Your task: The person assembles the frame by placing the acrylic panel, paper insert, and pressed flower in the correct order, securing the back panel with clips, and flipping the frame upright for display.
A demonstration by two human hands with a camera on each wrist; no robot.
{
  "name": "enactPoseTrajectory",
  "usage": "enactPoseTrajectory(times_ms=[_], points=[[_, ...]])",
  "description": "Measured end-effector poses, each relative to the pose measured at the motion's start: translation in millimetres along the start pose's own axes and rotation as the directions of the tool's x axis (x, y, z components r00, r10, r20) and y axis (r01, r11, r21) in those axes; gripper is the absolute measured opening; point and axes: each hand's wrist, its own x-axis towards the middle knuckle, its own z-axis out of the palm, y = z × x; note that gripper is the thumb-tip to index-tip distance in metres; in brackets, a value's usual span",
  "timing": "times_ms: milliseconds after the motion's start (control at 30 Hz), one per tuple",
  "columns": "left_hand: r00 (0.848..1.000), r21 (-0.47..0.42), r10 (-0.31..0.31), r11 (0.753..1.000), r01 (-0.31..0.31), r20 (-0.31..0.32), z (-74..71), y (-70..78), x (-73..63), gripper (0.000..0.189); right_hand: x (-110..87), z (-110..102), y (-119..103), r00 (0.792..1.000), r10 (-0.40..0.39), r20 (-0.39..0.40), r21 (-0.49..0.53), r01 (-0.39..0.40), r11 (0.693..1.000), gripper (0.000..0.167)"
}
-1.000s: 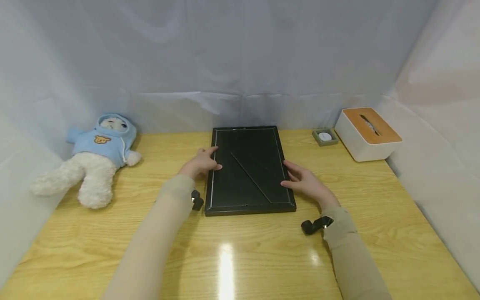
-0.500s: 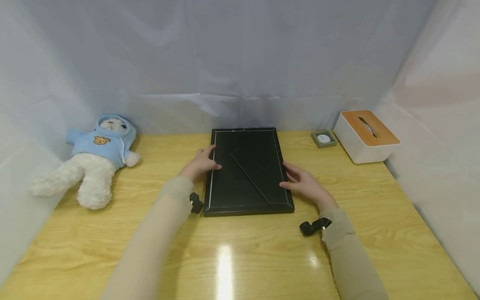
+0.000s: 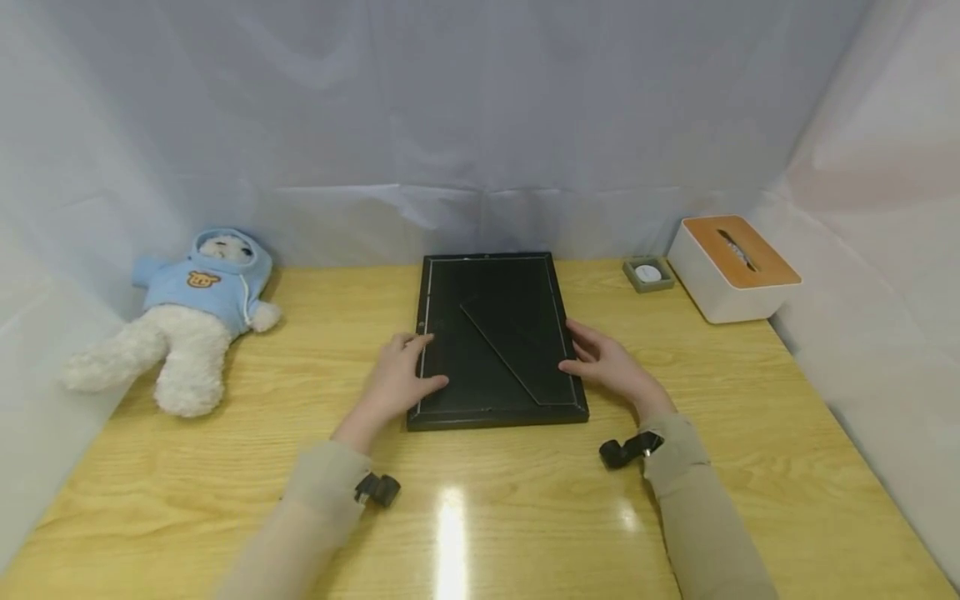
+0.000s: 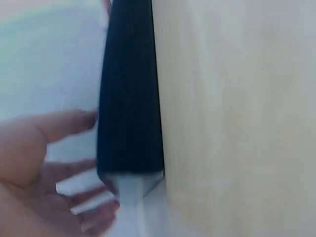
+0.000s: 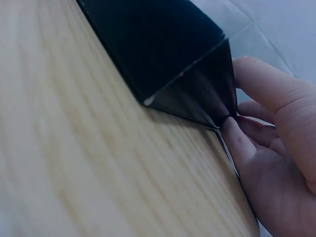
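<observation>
A black picture frame (image 3: 487, 283) lies face down on the wooden table, its back panel and folded stand leg (image 3: 532, 358) showing. My left hand (image 3: 393, 379) is at its left edge, thumb over the back and fingers along the side. In the left wrist view these fingers (image 4: 74, 170) look loose and fairly straight beside the frame's side. On the opposite edge, my right hand (image 3: 611, 371) holds the frame between thumb on top and fingers low against the side. The right wrist view shows its little finger (image 5: 237, 140) at the bottom corner by the tabletop.
A plush toy (image 3: 198, 308) in a blue hoodie lies at the left. Back right stand a white tissue box (image 3: 727, 292) with an orange-brown lid and a small grey-green square holder (image 3: 649, 283) with a white disc. White sheeting (image 3: 480, 125) hangs behind the table.
My left hand has come back toward the near end along the frame's left edge. The right hand and the frame stay practically in place.
</observation>
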Motion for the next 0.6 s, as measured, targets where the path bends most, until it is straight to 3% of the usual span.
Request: enactPoseTrajectory(times_ms=[133, 200, 267, 400, 500, 600], points=[[0.992, -0.002, 0.098, 0.995, -0.098, -0.078, 4.2, 11.0, -16.6, 0.047, 1.3, -0.3, -1.1, 1.0, 0.004, -0.004, 0.013, -0.004, 1.0, 0.084], [0.988, -0.062, 0.13, 0.989, -0.136, -0.087, 7.1, 14.3, -19.3, 0.039, 1.3, -0.7, -0.9, 1.0, 0.005, -0.003, 0.01, -0.005, 1.0, 0.084], [0.986, -0.153, 0.156, 0.975, -0.164, -0.061, 11.2, 16.5, -19.6, 0.033, 1.6, -1.2, 0.0, 1.0, 0.007, -0.002, 0.011, -0.007, 1.0, 0.083], [0.969, -0.332, 0.238, 0.921, -0.205, 0.064, 22.8, 18.8, -15.0, 0.025, 2.3, -1.5, 1.5, 1.0, 0.004, -0.007, 0.011, -0.004, 1.0, 0.082], [0.951, -0.357, 0.292, 0.903, -0.24, 0.098, 31.1, 18.1, -10.1, 0.021, 2.4, -0.9, 1.2, 1.0, -0.002, -0.005, 0.007, 0.002, 1.0, 0.081], [0.937, -0.336, 0.34, 0.895, -0.294, 0.084, 38.0, 15.3, -5.1, 0.019, 2.3, 0.3, -0.2, 1.0, 0.001, -0.003, 0.008, -0.001, 1.0, 0.082]])
